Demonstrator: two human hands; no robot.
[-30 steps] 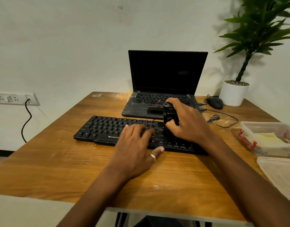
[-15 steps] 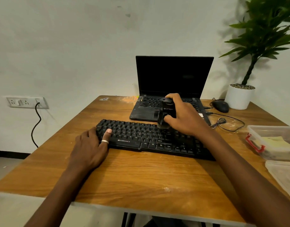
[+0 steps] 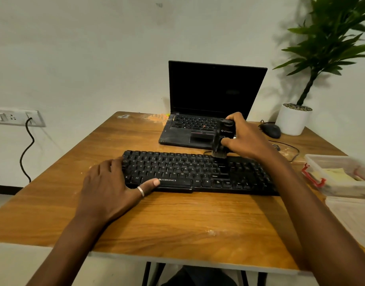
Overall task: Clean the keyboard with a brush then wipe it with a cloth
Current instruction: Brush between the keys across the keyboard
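A black keyboard (image 3: 198, 172) lies across the middle of the wooden table (image 3: 177, 219). My right hand (image 3: 245, 137) grips a black brush (image 3: 220, 141) upright, its bristles touching the keyboard's back edge right of centre. My left hand (image 3: 111, 186) clasps the keyboard's left end, thumb with a ring on the front edge, fingers over the left keys. A yellowish cloth (image 3: 338, 173) lies in a clear box at the right.
An open black laptop (image 3: 210, 104) stands behind the keyboard. A mouse (image 3: 271, 130) with its cable and a potted plant (image 3: 294, 120) sit at the back right. The clear plastic box (image 3: 319, 162) and its lid (image 3: 354, 219) are at the right edge.
My left hand slid from the keyboard's middle to its left end and now holds it there. The brush moved back from the front keys to the back edge.
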